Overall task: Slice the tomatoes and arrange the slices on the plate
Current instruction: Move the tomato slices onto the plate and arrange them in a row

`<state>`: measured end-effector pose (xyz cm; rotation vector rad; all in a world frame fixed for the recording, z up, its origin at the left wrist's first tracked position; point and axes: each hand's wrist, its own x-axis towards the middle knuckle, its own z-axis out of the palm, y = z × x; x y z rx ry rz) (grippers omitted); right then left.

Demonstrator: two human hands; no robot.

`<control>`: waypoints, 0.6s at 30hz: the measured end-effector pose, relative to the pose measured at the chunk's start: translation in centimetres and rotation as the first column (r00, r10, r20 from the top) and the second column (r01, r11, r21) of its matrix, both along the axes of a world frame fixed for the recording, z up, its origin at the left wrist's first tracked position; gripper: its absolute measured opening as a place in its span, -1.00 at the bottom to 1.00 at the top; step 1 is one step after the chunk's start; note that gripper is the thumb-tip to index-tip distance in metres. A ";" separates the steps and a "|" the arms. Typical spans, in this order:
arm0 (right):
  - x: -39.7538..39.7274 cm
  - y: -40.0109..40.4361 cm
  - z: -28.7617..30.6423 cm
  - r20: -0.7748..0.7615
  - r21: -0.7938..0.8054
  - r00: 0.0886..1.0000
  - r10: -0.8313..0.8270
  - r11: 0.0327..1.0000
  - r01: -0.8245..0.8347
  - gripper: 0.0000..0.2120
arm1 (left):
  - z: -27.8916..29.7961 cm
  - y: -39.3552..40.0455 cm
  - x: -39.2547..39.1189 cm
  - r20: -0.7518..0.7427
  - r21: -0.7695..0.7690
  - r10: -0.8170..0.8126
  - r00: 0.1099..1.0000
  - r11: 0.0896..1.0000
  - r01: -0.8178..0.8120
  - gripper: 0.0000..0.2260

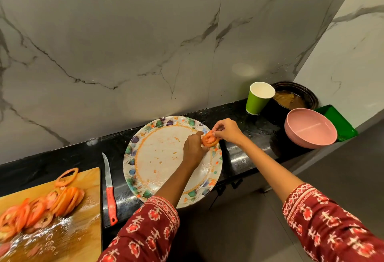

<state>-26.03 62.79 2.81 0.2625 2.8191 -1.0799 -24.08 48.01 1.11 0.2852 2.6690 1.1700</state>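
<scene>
A large round plate [158, 157] with a leaf-patterned rim sits on the black counter, its middle smeared with tomato juice and seeds. Over its far right rim both hands meet on one tomato slice [209, 140]. My left hand [194, 147] holds the slice from the left, and my right hand [225, 130] pinches its upper right edge. Several more tomato slices [39, 209] lie in a row on the wet wooden cutting board [83, 230] at the lower left. A knife [110, 191] with a red handle lies on the counter between board and plate.
At the right end of the counter stand a green paper cup [257, 99], a dark bowl [295, 97] with brown contents, a stack of pink bowls [309, 128] and a green tray [340, 122]. A marble wall rises just behind the counter.
</scene>
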 end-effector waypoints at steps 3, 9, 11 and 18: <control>-0.5 -0.3 -0.1 -0.045 0.074 0.999 -0.025 0.997 0.028 -0.94 | -0.2 -0.1 -0.2 0.005 -0.029 0.021 1.000 0.999 -0.021 -0.53; -0.6 0.0 -0.4 0.014 0.030 0.995 -0.101 0.994 0.101 -0.83 | -0.4 -0.2 -0.3 -0.015 -0.053 0.041 0.999 0.998 -0.042 -0.59; -0.4 0.1 -0.5 0.044 -0.022 0.991 -0.125 0.992 0.126 -0.80 | -0.5 -0.2 -0.2 -0.026 -0.054 0.036 0.999 0.998 -0.038 -0.62; -0.1 0.3 -0.2 -0.015 -0.034 0.976 -0.216 0.976 0.216 -0.79 | -0.9 -1.0 -0.3 -0.023 -0.069 0.053 0.998 0.996 -0.055 -0.54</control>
